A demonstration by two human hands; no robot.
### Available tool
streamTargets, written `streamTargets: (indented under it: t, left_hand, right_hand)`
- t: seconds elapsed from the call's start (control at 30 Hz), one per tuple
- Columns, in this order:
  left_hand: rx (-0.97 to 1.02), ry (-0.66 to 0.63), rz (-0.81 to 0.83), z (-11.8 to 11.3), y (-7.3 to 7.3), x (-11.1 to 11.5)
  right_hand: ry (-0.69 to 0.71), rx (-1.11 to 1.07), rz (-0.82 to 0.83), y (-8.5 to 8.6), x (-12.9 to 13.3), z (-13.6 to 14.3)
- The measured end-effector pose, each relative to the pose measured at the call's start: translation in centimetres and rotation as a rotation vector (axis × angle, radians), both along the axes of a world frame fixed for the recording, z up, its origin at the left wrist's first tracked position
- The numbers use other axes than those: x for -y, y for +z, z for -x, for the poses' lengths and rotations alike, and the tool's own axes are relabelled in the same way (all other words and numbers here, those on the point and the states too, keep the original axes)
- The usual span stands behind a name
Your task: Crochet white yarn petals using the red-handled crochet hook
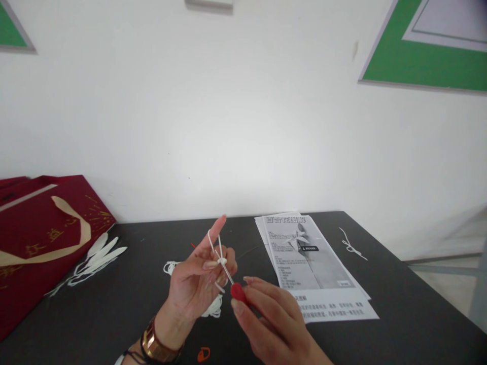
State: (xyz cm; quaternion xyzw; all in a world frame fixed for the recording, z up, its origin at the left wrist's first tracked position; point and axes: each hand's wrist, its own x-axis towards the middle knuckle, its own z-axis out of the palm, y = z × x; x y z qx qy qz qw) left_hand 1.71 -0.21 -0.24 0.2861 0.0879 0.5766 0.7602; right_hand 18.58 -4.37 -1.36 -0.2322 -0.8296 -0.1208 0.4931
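Observation:
My left hand (198, 276) is raised over the black table, its index finger pointing up with white yarn (210, 238) looped around it. Thumb and other fingers pinch a small knotted piece of the yarn. A crochet hook (238, 292) with a red handle sits in the closed fingers of my right hand (272, 317). Its metal shaft passes through the white stitches at the left fingertips. Beneath and behind the left hand lies more loose white yarn (213, 307). An orange stitch marker (203, 354) rests near the table's front edge.
At left stands a dark red gift bag (41, 233) with a ribbon handle, beside white crocheted petals (101, 256). Printed pattern sheets (331, 304) lie right of the hands. A small tied white yarn piece (353, 248) is near the table's (399, 314) right edge. A white wall rises behind.

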Motion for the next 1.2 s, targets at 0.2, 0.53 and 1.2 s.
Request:
streamTargets:
  t: [0.2,0.53,1.2]
  left_hand:
    - [-0.120,0.189,0.014,-0.5,0.7,0.7]
    - [-0.284,0.334,-0.207,0.0,0.0,0.0]
    - [-0.281,0.161,-0.202,1.0,0.4,-0.4]
  right_hand:
    - [-0.146,0.054,-0.128,0.8,0.0,0.4]
    - [-0.137,0.013,-0.106,-0.8,-0.4,0.5]
    - [0.342,-0.665,0.552,-0.2,-1.0,-0.2]
